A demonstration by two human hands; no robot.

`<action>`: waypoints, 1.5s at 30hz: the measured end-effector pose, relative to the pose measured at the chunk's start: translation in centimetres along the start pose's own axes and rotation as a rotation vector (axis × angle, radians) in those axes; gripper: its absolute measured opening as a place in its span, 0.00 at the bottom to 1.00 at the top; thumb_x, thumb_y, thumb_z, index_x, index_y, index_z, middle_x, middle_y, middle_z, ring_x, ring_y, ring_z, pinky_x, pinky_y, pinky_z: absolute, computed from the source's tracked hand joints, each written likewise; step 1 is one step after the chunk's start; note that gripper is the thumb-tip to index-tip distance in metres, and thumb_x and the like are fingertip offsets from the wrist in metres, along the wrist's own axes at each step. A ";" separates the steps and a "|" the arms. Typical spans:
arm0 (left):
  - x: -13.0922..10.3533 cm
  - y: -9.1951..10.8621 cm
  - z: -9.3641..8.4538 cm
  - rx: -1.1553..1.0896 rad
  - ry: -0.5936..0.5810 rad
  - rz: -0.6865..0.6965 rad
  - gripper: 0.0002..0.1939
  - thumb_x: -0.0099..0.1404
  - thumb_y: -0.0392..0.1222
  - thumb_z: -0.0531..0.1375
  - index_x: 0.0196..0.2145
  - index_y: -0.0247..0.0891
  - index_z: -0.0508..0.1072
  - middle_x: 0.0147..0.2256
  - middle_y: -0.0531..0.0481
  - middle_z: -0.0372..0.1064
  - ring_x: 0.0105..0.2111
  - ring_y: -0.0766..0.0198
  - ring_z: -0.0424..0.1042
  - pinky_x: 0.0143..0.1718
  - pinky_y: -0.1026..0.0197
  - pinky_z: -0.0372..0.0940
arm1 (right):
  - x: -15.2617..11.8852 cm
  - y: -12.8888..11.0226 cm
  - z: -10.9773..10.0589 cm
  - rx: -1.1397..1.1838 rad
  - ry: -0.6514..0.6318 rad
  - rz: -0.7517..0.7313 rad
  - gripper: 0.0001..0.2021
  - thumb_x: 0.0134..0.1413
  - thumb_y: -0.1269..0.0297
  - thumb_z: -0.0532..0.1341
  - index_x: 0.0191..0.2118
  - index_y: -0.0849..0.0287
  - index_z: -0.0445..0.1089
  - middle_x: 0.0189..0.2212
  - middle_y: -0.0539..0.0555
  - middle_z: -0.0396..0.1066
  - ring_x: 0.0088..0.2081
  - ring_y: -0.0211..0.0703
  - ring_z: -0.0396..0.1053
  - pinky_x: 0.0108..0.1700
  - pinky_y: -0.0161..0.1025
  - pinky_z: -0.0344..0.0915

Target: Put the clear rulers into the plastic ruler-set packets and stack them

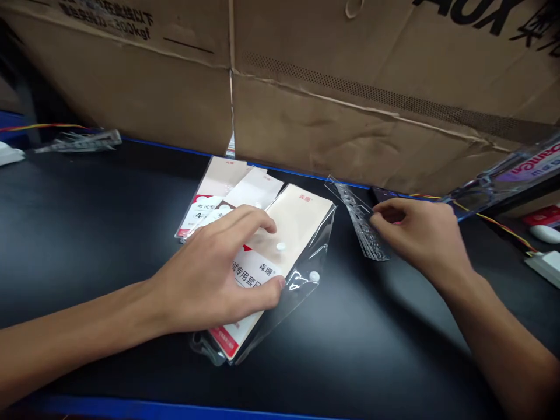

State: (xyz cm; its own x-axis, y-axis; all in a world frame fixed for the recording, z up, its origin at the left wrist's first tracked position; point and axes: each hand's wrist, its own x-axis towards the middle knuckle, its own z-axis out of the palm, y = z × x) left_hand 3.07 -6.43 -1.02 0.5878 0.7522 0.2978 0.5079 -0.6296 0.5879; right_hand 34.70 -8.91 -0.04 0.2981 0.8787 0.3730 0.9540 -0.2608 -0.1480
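Note:
My left hand (pixel 223 274) rests on a clear snap-button pouch (pixel 306 297), thumb and fingers apart. Inside the pouch is a cream card (pixel 301 219) with a white and red printed label, partly hidden by my fingers. More packs with similar cards (pixel 227 175) lie fanned out behind it, overlapping. To the right, my right hand (pixel 411 233) pinches the edge of a few thin clear plastic rulers (pixel 361 224) between thumb and forefinger. These rulers are tilted and sit just beyond the pouch's right side.
Brown cardboard (pixel 280 111) stands as a wall along the back of the black table (pixel 109 233). More clear plastic pieces (pixel 83 141) lie at the far left. A clear printed bag (pixel 516 169), wires and a white device (pixel 545 265) are on the right.

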 end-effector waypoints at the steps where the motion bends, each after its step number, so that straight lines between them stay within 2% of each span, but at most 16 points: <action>1: 0.0 0.0 -0.1 -0.004 0.001 -0.008 0.21 0.56 0.48 0.66 0.47 0.42 0.70 0.50 0.48 0.71 0.46 0.53 0.72 0.45 0.51 0.68 | 0.1 0.1 -0.2 0.030 0.070 -0.008 0.07 0.49 0.66 0.65 0.34 0.58 0.81 0.28 0.55 0.79 0.35 0.52 0.78 0.42 0.46 0.69; 3: 0.1 0.1 -0.3 -0.011 -0.009 -0.043 0.23 0.56 0.49 0.67 0.48 0.43 0.69 0.51 0.48 0.71 0.47 0.52 0.72 0.46 0.50 0.69 | 0.0 -0.1 -0.4 0.190 0.200 -0.007 0.08 0.48 0.69 0.66 0.36 0.59 0.80 0.26 0.53 0.77 0.31 0.46 0.75 0.39 0.43 0.69; 5: 0.3 0.0 -0.6 -0.029 -0.027 -0.118 0.24 0.56 0.52 0.68 0.48 0.45 0.69 0.51 0.48 0.71 0.48 0.50 0.72 0.47 0.48 0.70 | -0.5 -1.0 -0.7 0.529 0.248 0.058 0.12 0.48 0.70 0.66 0.41 0.57 0.79 0.26 0.50 0.75 0.25 0.39 0.70 0.29 0.38 0.66; 7: 0.7 -0.2 -1.0 -0.079 -0.023 -0.231 0.26 0.55 0.55 0.69 0.48 0.46 0.69 0.52 0.48 0.71 0.48 0.48 0.74 0.47 0.46 0.71 | -1.7 -2.6 -1.0 0.943 0.171 0.167 0.13 0.49 0.70 0.66 0.43 0.55 0.77 0.25 0.47 0.71 0.18 0.35 0.62 0.18 0.34 0.57; 9: 1.0 -0.5 -1.3 -0.176 0.005 -0.339 0.28 0.54 0.58 0.70 0.48 0.48 0.69 0.52 0.47 0.71 0.49 0.45 0.75 0.45 0.45 0.73 | -3.4 -4.4 -1.4 1.098 0.045 0.166 0.11 0.51 0.68 0.67 0.42 0.55 0.77 0.27 0.48 0.71 0.17 0.34 0.62 0.13 0.33 0.55; 12: 1.4 -1.1 -1.8 -0.353 0.082 -0.422 0.29 0.54 0.59 0.71 0.49 0.48 0.67 0.48 0.48 0.74 0.51 0.45 0.75 0.41 0.49 0.75 | -6.2 -6.3 -1.8 1.036 -0.127 0.040 0.09 0.56 0.61 0.67 0.43 0.52 0.77 0.22 0.46 0.70 0.14 0.33 0.61 0.12 0.31 0.57; 16: 1.9 -1.5 -2.5 -0.494 0.202 -0.432 0.26 0.56 0.53 0.71 0.47 0.46 0.65 0.46 0.50 0.76 0.48 0.50 0.77 0.36 0.56 0.75 | -8.1 -6.4 -1.4 0.832 -0.119 -0.069 0.09 0.58 0.57 0.66 0.44 0.50 0.77 0.23 0.48 0.73 0.19 0.36 0.68 0.19 0.30 0.64; 20: 2.0 -1.9 -2.8 -0.549 0.273 -0.435 0.26 0.57 0.52 0.70 0.47 0.45 0.63 0.45 0.49 0.76 0.44 0.51 0.79 0.33 0.57 0.74 | -7.7 -5.3 -0.5 0.788 -0.178 -0.034 0.13 0.57 0.53 0.67 0.45 0.51 0.77 0.26 0.51 0.77 0.25 0.42 0.75 0.25 0.33 0.71; 25: 1.2 -1.6 -1.8 -0.343 0.192 -0.360 0.26 0.56 0.53 0.71 0.48 0.46 0.66 0.50 0.49 0.72 0.48 0.51 0.76 0.48 0.47 0.73 | -7.2 -5.5 -0.7 0.945 -0.314 0.041 0.19 0.57 0.53 0.68 0.53 0.50 0.74 0.28 0.51 0.78 0.18 0.38 0.70 0.17 0.31 0.68; 27: 0.8 -1.0 -1.4 -0.280 0.121 -0.328 0.27 0.55 0.54 0.71 0.48 0.48 0.67 0.50 0.50 0.71 0.48 0.51 0.74 0.51 0.45 0.71 | -7.4 -5.8 -1.1 1.092 -0.322 -0.025 0.20 0.60 0.54 0.67 0.57 0.48 0.71 0.35 0.55 0.80 0.25 0.44 0.77 0.23 0.34 0.76; 29: 0.6 -0.4 -1.3 -0.254 0.067 -0.303 0.25 0.55 0.53 0.70 0.47 0.47 0.67 0.49 0.49 0.71 0.49 0.50 0.73 0.52 0.44 0.70 | -7.8 -5.9 -1.4 1.208 -0.314 -0.214 0.21 0.62 0.52 0.64 0.59 0.48 0.70 0.48 0.60 0.79 0.42 0.55 0.82 0.39 0.42 0.81; 31: 0.5 0.1 -1.3 -0.266 0.019 -0.280 0.23 0.56 0.50 0.70 0.46 0.46 0.67 0.49 0.49 0.70 0.49 0.51 0.72 0.52 0.45 0.70 | -8.4 -6.0 -1.5 1.157 -0.261 -0.425 0.18 0.63 0.55 0.64 0.57 0.47 0.72 0.55 0.60 0.76 0.53 0.59 0.77 0.49 0.44 0.79; 34: 0.5 0.4 -1.2 -0.339 -0.038 -0.284 0.23 0.57 0.51 0.69 0.46 0.45 0.66 0.47 0.49 0.70 0.47 0.53 0.73 0.49 0.48 0.72 | -9.3 -6.2 -1.6 0.872 -0.119 -0.660 0.17 0.57 0.62 0.69 0.52 0.49 0.75 0.55 0.58 0.76 0.52 0.54 0.78 0.53 0.39 0.76; 37: 0.5 0.5 -1.0 -0.362 -0.053 -0.296 0.25 0.56 0.52 0.70 0.46 0.45 0.66 0.48 0.49 0.70 0.50 0.52 0.72 0.49 0.49 0.72 | -9.6 -6.5 -1.6 0.717 -0.087 -0.787 0.23 0.56 0.51 0.70 0.55 0.55 0.74 0.56 0.62 0.75 0.50 0.54 0.79 0.51 0.38 0.77; 40: 0.4 0.6 -0.9 -0.372 -0.060 -0.307 0.25 0.56 0.52 0.70 0.46 0.45 0.66 0.48 0.49 0.70 0.49 0.53 0.73 0.48 0.50 0.72 | -9.5 -6.9 -1.7 0.658 -0.058 -0.844 0.27 0.53 0.47 0.71 0.54 0.57 0.73 0.51 0.62 0.78 0.48 0.52 0.80 0.48 0.38 0.77; 45: 0.2 0.8 -0.8 -0.405 -0.089 -0.318 0.25 0.57 0.55 0.69 0.46 0.45 0.65 0.46 0.50 0.71 0.48 0.53 0.74 0.46 0.51 0.73 | -10.2 -8.0 -1.8 0.701 0.013 -0.789 0.19 0.50 0.60 0.75 0.47 0.55 0.74 0.38 0.57 0.80 0.38 0.49 0.80 0.39 0.39 0.77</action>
State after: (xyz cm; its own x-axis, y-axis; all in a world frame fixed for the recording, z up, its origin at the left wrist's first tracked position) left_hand 3.12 -6.63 0.09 0.5041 0.8636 0.0025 0.3962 -0.2338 0.8879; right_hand 24.09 -16.53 -1.03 -0.3943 0.6930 0.6035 0.6467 0.6758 -0.3536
